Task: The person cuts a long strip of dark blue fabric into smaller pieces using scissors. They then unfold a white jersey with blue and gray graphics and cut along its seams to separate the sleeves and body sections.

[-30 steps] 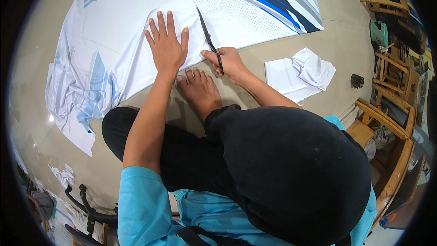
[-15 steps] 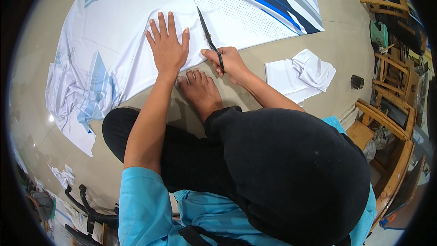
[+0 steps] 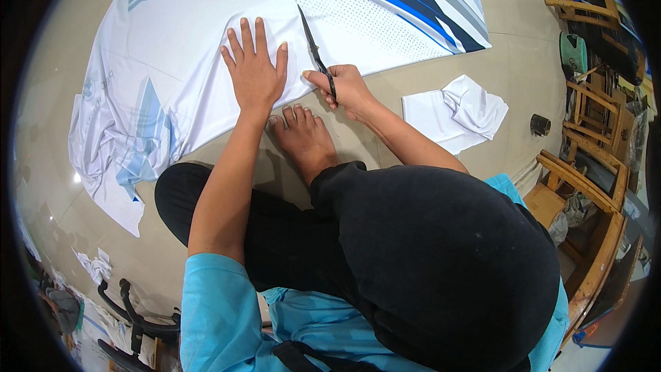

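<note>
A large white printed fabric (image 3: 193,38) with blue, grey and dotted patterns is spread over the tiled floor. My left hand (image 3: 255,72) lies flat on it, fingers spread. In my right hand (image 3: 350,91) is a pair of black scissors (image 3: 311,43), its handles gripped by thumb and fingers. The blades point away from me over the fabric, along the left edge of the dotted and blue-striped part (image 3: 399,17). They look nearly closed. My bare foot (image 3: 303,139) rests on the floor just below the fabric's near edge, between my hands.
A smaller folded white cloth piece (image 3: 451,114) lies to the right on the floor. Farther right are a dark cylinder (image 3: 540,124) and wooden frames (image 3: 585,179). Bunched fabric (image 3: 120,131) sits at left, with a black chair base (image 3: 138,320) at lower left.
Almost nothing differs. My right hand and the scissors have shifted very slightly; my left hand stays flat in the same place on the fabric.
</note>
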`<state>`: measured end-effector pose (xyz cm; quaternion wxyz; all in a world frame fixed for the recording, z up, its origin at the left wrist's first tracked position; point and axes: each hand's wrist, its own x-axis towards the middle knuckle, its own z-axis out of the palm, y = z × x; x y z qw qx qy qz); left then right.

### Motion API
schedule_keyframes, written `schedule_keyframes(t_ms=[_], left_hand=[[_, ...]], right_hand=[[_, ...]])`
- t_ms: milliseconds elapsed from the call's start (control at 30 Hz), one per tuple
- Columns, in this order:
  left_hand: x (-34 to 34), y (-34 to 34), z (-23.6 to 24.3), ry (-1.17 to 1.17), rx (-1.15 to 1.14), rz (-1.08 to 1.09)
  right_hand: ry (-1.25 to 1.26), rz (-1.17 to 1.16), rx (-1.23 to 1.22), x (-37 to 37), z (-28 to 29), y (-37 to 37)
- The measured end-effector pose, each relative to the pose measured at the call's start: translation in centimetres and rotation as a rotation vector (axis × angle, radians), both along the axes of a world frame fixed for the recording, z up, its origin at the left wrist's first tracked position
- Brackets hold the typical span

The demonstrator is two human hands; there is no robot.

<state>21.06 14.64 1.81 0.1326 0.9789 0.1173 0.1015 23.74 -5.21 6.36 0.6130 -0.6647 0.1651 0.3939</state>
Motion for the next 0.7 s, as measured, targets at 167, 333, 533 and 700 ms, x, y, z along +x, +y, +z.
schedule_keyframes(t_ms=[167, 333, 533, 700], left_hand=[[0.0, 0.0, 0.0, 0.002, -0.004, 0.001], [0.0, 0.1, 0.0, 0.014, -0.007, 0.002], [0.1, -0.1, 0.0, -0.003, -0.033, 0.002], [0.0, 0.0, 0.0, 0.004, -0.027, 0.004]], right_hand=[[0.006, 0.005, -0.013, 0.0, -0.3, -0.2], [0.011, 0.020, -0.010, 0.3, 0.0, -0.1], [-0.003, 0.023, 0.002, 1.5, -0.3, 0.3], [-0.011, 0.023, 0.019, 2.0, -0.5, 0.6]])
